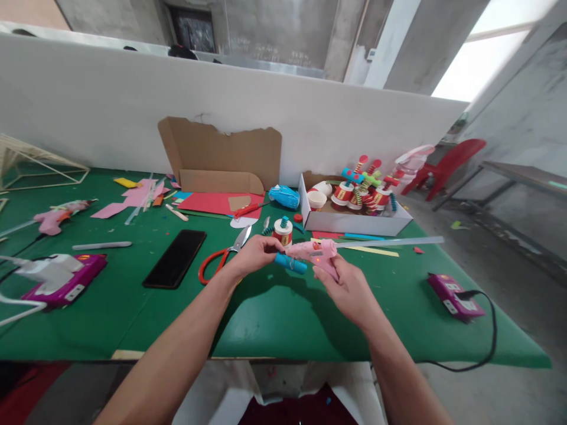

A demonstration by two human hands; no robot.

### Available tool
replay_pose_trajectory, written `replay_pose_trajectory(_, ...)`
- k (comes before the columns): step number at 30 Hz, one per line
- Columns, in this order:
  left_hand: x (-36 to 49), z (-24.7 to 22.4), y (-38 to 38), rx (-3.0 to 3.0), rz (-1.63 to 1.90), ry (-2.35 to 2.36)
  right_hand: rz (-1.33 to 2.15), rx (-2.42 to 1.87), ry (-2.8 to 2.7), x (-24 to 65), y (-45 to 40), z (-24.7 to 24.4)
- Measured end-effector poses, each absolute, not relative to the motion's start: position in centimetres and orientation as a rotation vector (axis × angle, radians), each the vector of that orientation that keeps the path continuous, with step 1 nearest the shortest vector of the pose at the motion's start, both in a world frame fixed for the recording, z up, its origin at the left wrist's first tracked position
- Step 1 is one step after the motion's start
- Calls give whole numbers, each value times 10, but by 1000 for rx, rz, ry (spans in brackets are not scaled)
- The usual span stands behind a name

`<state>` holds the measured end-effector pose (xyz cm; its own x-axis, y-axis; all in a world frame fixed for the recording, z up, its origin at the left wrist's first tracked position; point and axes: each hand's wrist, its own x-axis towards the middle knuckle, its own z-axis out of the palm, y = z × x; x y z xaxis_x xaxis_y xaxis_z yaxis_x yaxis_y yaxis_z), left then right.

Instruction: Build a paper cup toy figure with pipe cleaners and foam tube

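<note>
From where I stand, the right hand (348, 286) is wrapped around the grip of a pink hot-glue gun (316, 252), its nozzle pointing at the left fingertips. The left hand (257, 254) pinches narrowly at one end of a small blue roll (290, 263), just under the nozzle. That roll looks like paper: light, a little springy, easily crushed, so a gentle hold at its ends should suit it. The gun seems light and stiff, best held by the handle, away from the hot tip; a long clear glue stick (390, 241) juts from its back, past the right fingers. Left of the left fingers lie orange-handled scissors (220, 260), then a black phone (175, 260). Just beyond the fingertips stands a red-and-white paper cup (283, 235); farther off, to their right, a white cardboard box (358, 224) holds similar cup figures.
</note>
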<state>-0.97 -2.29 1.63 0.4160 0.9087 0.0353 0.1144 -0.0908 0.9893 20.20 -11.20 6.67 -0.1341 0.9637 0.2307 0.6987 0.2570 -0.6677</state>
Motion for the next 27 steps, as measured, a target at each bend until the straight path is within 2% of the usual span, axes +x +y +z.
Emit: replay_pose_trajectory(27,-12,17,-22,1551,855,951,529,-1500,-1905,198,-111,68)
